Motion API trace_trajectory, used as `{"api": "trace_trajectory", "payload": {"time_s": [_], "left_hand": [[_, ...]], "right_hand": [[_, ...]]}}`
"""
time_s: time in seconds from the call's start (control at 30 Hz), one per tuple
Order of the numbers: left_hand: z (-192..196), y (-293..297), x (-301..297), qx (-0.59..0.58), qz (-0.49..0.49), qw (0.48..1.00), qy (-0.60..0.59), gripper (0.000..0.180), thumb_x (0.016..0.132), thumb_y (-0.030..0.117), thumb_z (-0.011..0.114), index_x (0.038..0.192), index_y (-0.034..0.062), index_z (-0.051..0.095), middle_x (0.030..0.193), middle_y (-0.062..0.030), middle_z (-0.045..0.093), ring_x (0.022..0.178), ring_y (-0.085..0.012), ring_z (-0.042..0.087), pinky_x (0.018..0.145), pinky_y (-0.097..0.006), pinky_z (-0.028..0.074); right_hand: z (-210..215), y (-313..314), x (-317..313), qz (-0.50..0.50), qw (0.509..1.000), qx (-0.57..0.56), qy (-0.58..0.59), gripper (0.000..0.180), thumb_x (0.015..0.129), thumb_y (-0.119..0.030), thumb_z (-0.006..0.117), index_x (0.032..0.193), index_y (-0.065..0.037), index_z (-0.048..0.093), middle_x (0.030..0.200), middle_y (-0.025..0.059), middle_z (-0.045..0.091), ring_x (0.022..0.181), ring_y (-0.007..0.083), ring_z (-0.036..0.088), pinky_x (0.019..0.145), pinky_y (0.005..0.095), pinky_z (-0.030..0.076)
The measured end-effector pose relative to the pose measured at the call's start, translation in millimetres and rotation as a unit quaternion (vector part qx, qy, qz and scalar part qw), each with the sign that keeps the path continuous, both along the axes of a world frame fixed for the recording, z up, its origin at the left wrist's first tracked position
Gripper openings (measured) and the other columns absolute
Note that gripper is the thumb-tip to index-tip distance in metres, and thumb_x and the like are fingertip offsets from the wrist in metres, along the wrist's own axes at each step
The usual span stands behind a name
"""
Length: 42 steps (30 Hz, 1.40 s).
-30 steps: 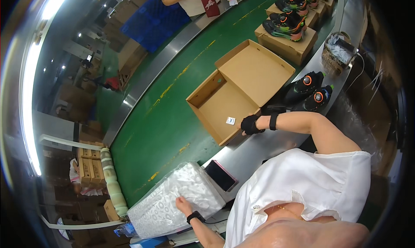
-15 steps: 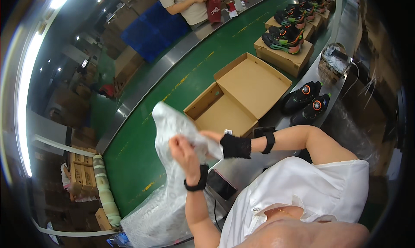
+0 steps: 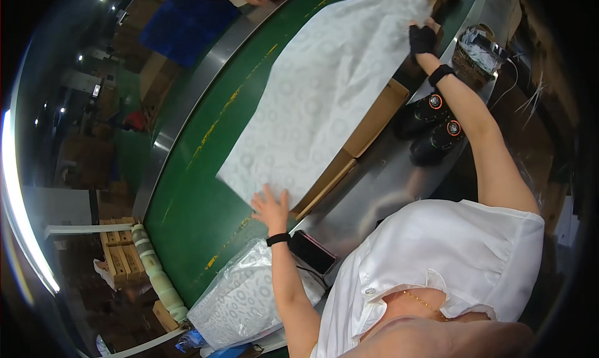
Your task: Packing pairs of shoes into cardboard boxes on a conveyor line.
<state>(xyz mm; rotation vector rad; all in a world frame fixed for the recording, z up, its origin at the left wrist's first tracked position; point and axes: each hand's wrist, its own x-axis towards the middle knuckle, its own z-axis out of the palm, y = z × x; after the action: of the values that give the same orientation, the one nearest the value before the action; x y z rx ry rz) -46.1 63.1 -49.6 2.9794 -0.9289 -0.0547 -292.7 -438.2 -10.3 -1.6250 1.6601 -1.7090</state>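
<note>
White sheet (image 3: 318,90) over cardboard box (image 3: 376,120), interior part-hidden; right hand (image 3: 423,38) gripping sheet, left hand (image 3: 271,211) splayed loose.

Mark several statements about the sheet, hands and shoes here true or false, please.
1. The left hand has its fingers spread at the near end of the white patterned sheet. True.
2. Both hands are at that end. False: the right hand is at the far end.
3. Two black shoes stand beside the cardboard shoebox. True.
4. The sheet lies clear of the shoebox. False: it extends over it.
5. A smartphone lies near the left hand. True.
</note>
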Motion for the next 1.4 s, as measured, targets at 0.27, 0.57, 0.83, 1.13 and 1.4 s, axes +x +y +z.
{"api": "trace_trajectory", "payload": {"time_s": [0.27,0.57,0.83,1.13,1.4], "left_hand": [[-20,-3,18,-0.504,0.307,0.609,0.530,0.080,0.069,0.048,0.061,0.119,-0.0068,0.032,0.118,-0.0171,0.041,0.107,-0.0270,0.042,0.086,-0.038,0.035],[-40,0,21,-0.600,0.208,0.630,0.447,0.039,0.078,0.017,0.058,0.108,-0.0046,0.046,0.103,-0.0107,0.053,0.088,-0.0215,0.053,0.075,-0.033,0.044],[-57,-10,4,-0.585,0.161,0.656,0.449,0.037,0.078,0.015,0.056,0.109,-0.0027,0.045,0.103,-0.0091,0.053,0.090,-0.0200,0.052,0.076,-0.032,0.043],[-32,-1,3,-0.562,0.108,0.723,0.387,0.030,0.080,0.016,0.052,0.104,0.0004,0.045,0.090,-0.0067,0.054,0.072,-0.0139,0.054,0.052,-0.027,0.048],[-51,87,40,-0.532,0.095,0.813,0.217,0.025,0.077,0.010,0.053,0.097,-0.0053,0.050,0.090,-0.0107,0.057,0.080,-0.0158,0.053,0.072,-0.027,0.041]], "right_hand": [[-19,-14,-84,0.187,0.906,0.372,-0.075,0.062,0.061,-0.046,0.067,0.094,0.004,0.053,0.094,0.0146,0.057,0.081,0.0222,0.055,0.065,0.0318,0.044],[-9,167,-193,0.519,0.769,0.136,0.348,0.058,0.041,-0.022,0.075,0.088,-0.002,0.046,0.096,0.0154,0.045,0.089,0.0269,0.046,0.074,0.0342,0.038],[9,229,-155,0.483,0.730,0.145,0.461,0.058,0.053,-0.025,0.071,0.106,-0.018,0.049,0.094,0.0128,0.041,0.077,0.0270,0.054,0.062,0.0339,0.046],[92,278,16,0.684,0.583,0.402,-0.176,0.050,0.070,-0.023,0.066,0.112,-0.011,0.042,0.075,0.0003,0.054,0.052,0.0036,0.045,0.045,0.0175,0.034],[42,211,87,0.288,0.732,0.575,-0.224,0.027,0.073,-0.033,0.062,0.065,-0.008,0.053,0.050,0.0009,0.044,0.038,0.0093,0.036,0.034,0.0239,0.029]]}}
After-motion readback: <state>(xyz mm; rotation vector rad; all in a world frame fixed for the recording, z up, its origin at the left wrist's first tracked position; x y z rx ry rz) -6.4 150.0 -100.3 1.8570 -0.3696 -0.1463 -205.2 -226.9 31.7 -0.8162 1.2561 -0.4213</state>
